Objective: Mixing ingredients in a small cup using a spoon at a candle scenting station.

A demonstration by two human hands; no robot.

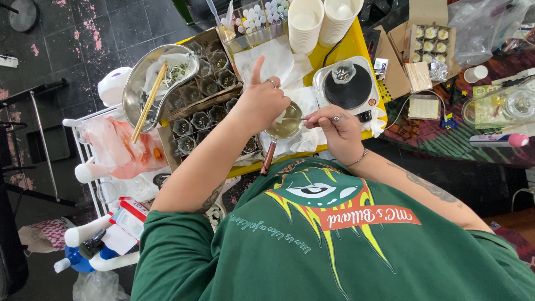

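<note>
Hands meet over a small round metal pot holding olive-yellow liquid, centre of a yellow table, sitting on crumpled white paper towel. Left hand curls over the pot's left rim, fingers closed around it, index finger pointing straight up, ring on one finger. Right hand sits just right of the pot, fingers pinched shut on a thin metal stirring rod that runs level across the pot mouth toward the left hand. A brown cylindrical handle sticks out below the pot toward the body; cannot tell if it joins the pot. Just right of the pot: white single-burner hotplate with black round top, small clear glass jar upright on it. Left of the pot: cardboard trays of small dark glass cups in rows, tight against the left forearm. Beyond those, a shiny steel bowl with two wooden chopsticks leaning across its rim. Far edge: stacks of white paper cups, smooth and nested. Table is packed; only bare yellow strip is at the far right edge near the hotplate. Near edge is covered by the green printed shirt.
</note>
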